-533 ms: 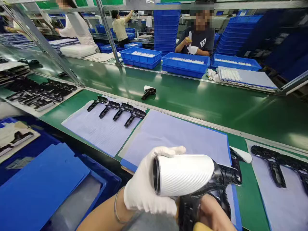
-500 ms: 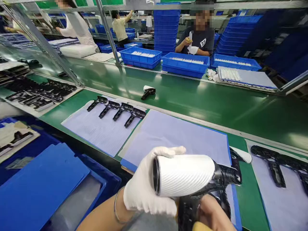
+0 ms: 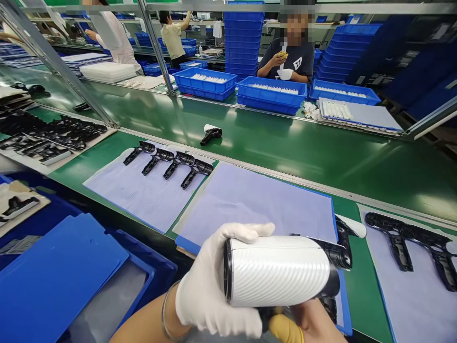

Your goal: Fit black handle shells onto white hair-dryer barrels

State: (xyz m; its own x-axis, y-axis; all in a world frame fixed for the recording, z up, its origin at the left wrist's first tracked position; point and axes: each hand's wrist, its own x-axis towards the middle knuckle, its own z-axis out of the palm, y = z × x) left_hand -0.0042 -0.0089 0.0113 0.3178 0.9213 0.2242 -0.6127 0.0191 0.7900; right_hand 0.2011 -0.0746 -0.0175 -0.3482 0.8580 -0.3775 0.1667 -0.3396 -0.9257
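Observation:
A hair dryer body (image 3: 278,271) with a white ribbed barrel and black ends fills the lower middle of the view. My left hand (image 3: 210,281), in a white glove, is wrapped round the barrel's left end, thumb along the top. Beneath the barrel my right hand (image 3: 303,324), with yellow finger covers, grips the black handle, which is mostly hidden. Just behind lies a black housing part (image 3: 339,255), partly covered by the barrel. Under it is a blue board with a pale sheet (image 3: 264,205).
Several black handle shells (image 3: 183,159) lie on a sheet to the left; more black shells (image 3: 400,233) lie at right. A hair dryer (image 3: 211,135) rests on the green belt (image 3: 271,138). Blue bins (image 3: 271,93) and a co-worker (image 3: 293,57) are across. A metal post (image 3: 71,71) slants at left.
The hair dryer body has turned in my hands, so its ribbed side faces me more and the handle is less visible. The view has shifted slightly.

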